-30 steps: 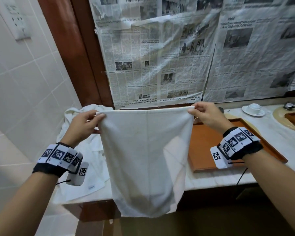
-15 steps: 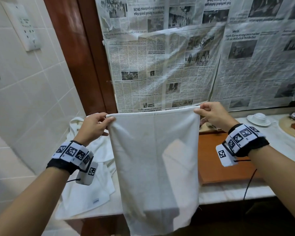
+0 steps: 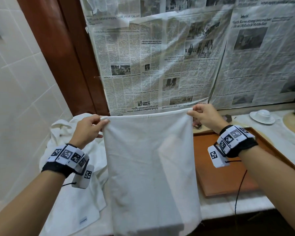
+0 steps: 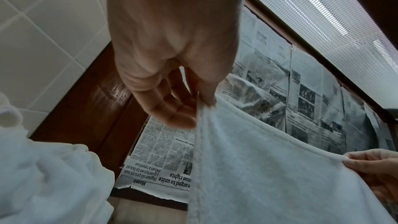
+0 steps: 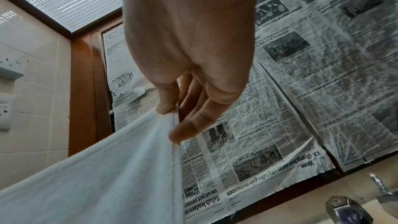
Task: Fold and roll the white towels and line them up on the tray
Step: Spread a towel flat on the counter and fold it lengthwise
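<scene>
Towel (image 3: 150,169) lowered slightly; hangs lengthwise (both top corners pinched).

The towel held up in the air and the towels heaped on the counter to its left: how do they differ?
The held towel hangs flat and spread out, pinched at its top corners by the left hand and the right hand; the heaped towels lie crumpled on the counter, touched by neither hand. The held towel's top edge is pulled taut and straight; the heaped towels show loose folds, with a small label at one edge. Both are white, and neither is on the tray.
</scene>
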Available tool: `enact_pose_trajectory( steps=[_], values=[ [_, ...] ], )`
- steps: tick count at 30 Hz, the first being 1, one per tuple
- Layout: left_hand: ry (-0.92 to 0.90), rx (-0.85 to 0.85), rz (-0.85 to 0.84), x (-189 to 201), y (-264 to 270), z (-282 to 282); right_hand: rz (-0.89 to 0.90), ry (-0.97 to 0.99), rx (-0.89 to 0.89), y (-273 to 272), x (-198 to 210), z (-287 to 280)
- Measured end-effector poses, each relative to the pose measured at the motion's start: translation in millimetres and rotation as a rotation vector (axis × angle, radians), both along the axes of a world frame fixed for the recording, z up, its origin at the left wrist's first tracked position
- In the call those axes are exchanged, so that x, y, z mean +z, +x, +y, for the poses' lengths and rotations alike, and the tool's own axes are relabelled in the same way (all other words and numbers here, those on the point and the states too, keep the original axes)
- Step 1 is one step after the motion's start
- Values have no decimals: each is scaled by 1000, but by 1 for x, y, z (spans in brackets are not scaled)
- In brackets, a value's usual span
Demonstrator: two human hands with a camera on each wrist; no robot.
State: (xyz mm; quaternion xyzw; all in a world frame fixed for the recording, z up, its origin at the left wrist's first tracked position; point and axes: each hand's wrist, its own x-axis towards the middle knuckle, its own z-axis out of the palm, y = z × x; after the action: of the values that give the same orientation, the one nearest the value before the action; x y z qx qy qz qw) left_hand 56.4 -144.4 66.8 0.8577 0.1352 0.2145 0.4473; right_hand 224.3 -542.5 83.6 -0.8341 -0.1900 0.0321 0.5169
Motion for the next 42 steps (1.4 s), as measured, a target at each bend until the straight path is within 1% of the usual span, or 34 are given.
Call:
enact_pose_trajectory(
  steps=[7, 13, 18, 23, 28, 32, 37, 40, 42],
  values=[
    [3, 76, 74, -24, 66, 8, 112, -7, 31, 73, -31, 19],
    [-31, 155, 152, -59, 107, 18, 220, -29, 49, 120, -63, 39],
    [-39, 197, 246, -104, 139, 37, 270, -105, 31, 151, -99, 62],
    [-39, 228, 342, -158, 181, 56, 359, -178, -7, 192, -149, 84],
    [52, 206, 470, -215, 227, 77, 416, -269, -54, 233, -201, 107],
    [180, 161, 561, -245, 256, 85, 394, -397, -107, 254, -233, 123],
    [165, 198, 593, -262, 273, 87, 371, -530, -147, 267, -251, 135],
    [107, 226, 597, -263, 274, 86, 323, -593, -178, 269, -258, 139],
    [91, 240, 579, -258, 271, 81, 333, -601, -178, 266, -254, 141]
  ],
)
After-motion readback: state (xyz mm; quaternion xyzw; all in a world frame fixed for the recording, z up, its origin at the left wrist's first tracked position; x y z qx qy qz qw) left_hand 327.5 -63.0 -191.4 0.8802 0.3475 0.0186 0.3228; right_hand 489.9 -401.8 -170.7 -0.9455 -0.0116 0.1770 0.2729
